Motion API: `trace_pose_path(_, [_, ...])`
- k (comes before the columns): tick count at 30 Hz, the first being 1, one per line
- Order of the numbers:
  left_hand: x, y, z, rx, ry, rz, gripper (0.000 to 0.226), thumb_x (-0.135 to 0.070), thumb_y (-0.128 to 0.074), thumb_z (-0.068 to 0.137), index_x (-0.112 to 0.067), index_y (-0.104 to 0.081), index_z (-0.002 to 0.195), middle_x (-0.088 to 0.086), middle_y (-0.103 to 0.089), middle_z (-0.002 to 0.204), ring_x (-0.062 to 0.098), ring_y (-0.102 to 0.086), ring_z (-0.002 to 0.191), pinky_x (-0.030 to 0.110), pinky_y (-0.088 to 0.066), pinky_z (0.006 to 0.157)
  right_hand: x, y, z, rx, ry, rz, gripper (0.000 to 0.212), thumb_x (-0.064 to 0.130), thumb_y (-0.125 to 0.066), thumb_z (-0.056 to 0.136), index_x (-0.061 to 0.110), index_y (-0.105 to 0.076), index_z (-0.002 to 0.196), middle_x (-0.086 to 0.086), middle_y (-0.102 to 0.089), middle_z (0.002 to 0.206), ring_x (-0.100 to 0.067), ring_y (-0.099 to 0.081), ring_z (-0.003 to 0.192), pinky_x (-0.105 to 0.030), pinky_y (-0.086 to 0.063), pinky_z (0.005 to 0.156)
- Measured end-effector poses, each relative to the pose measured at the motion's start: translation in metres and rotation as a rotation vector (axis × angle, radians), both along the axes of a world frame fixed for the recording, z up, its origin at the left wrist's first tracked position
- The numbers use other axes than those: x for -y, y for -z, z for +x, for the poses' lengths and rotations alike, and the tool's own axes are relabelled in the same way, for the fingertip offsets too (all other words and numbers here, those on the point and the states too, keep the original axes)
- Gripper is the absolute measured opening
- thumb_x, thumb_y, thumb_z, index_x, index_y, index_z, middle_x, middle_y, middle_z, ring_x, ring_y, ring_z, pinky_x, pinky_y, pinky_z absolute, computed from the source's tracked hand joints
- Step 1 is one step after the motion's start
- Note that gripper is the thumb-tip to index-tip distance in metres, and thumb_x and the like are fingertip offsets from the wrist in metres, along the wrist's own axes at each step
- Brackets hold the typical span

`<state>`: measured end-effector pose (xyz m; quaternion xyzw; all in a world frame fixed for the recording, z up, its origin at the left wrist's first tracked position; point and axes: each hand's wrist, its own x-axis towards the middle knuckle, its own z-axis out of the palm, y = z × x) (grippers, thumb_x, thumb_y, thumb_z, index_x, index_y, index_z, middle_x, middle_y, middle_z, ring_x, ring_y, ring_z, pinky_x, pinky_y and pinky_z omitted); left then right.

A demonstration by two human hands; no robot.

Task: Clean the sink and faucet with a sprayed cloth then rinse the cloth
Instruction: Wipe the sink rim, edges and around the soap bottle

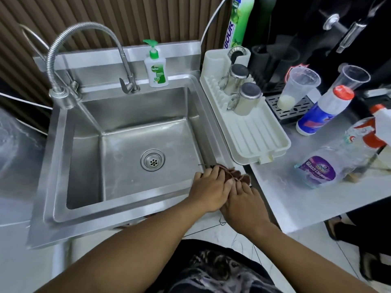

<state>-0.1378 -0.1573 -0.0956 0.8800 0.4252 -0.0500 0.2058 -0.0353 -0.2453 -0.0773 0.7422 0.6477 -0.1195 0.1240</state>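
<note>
Left hand (208,190), right hand (243,203) side by side, fingers bent over brown cloth (233,174), gripping it on right rim of sink (95,220), near front corner. Cloth bunched, crumpled, mostly hidden under fingers. Basin: dull streaked steel, round drain (152,160). Ribbed gooseneck faucet (84,32) behind. Clear spray bottle (330,166) on worktop (285,199), blurred.

A brown ribbed wall panel (160,15) runs along the back — narrow vertical slats, evenly lit. A pale counter (296,204) stands at the right; below it the floor (313,244) is white tile with thin dark joints.
</note>
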Motion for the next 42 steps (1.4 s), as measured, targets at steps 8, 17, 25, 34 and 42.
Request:
trace_pose_path(8, [0.007, 0.000, 0.023, -0.005, -0.028, -0.089, 0.068, -0.054, -0.006, 0.104, -0.017, -0.017, 0.161, -0.003, -0.002, 0.170, 0.018, 0.005, 0.155, 0.046, -0.012, 0.120, 0.006, -0.006, 0.013, -0.015, 0.098, -0.128, 0.110, 0.082, -0.001, 0.079, 0.006, 0.013, 0.157, -0.013, 0.006, 0.168, -0.028, 0.010, 0.155, -0.044, 0.002, 0.125])
trace_pose_path(17, [0.003, -0.015, -0.069, -0.129, 0.199, -0.099, 0.138, -0.102, -0.035, 0.060, -0.014, -0.004, 0.161, 0.000, 0.006, 0.170, 0.014, 0.012, 0.154, 0.043, 0.002, 0.124, 0.004, -0.004, -0.022, -0.121, -0.121, -0.084, 0.113, 0.074, -0.042, 0.089, 0.006, 0.018, 0.156, -0.011, 0.011, 0.168, -0.028, 0.015, 0.154, -0.045, 0.007, 0.125])
trace_pose_path(25, [0.005, -0.015, -0.003, -0.208, 0.262, -0.018, 0.167, -0.088, -0.077, 0.037, -0.003, -0.001, 0.159, 0.013, 0.006, 0.169, 0.029, 0.013, 0.155, 0.050, 0.006, 0.124, 0.003, -0.002, 0.026, -0.066, -0.043, -0.112, 0.134, 0.074, -0.063, 0.075, 0.007, 0.019, 0.156, -0.008, 0.013, 0.168, -0.025, 0.014, 0.155, -0.044, 0.005, 0.125])
trace_pose_path(34, [0.019, -0.006, -0.035, -0.187, 0.185, 0.099, 0.142, -0.066, -0.085, 0.058, -0.004, -0.007, 0.159, 0.016, -0.005, 0.168, 0.033, -0.002, 0.155, 0.050, -0.004, 0.125, 0.020, 0.002, -0.018, -0.006, -0.026, -0.108, 0.130, 0.055, -0.072, 0.081, 0.000, 0.021, 0.153, -0.019, 0.011, 0.166, -0.034, 0.011, 0.154, -0.044, 0.004, 0.124])
trace_pose_path(42, [0.010, 0.007, -0.147, -0.196, 0.210, 0.167, 0.139, -0.070, -0.083, 0.056, -0.004, -0.014, 0.157, 0.017, -0.011, 0.166, 0.035, -0.009, 0.153, 0.051, -0.010, 0.125, 0.018, 0.001, -0.131, -0.034, -0.028, -0.108, 0.122, 0.049, -0.065, 0.090, -0.005, 0.027, 0.149, -0.027, 0.019, 0.163, -0.040, 0.018, 0.152, -0.047, 0.008, 0.124])
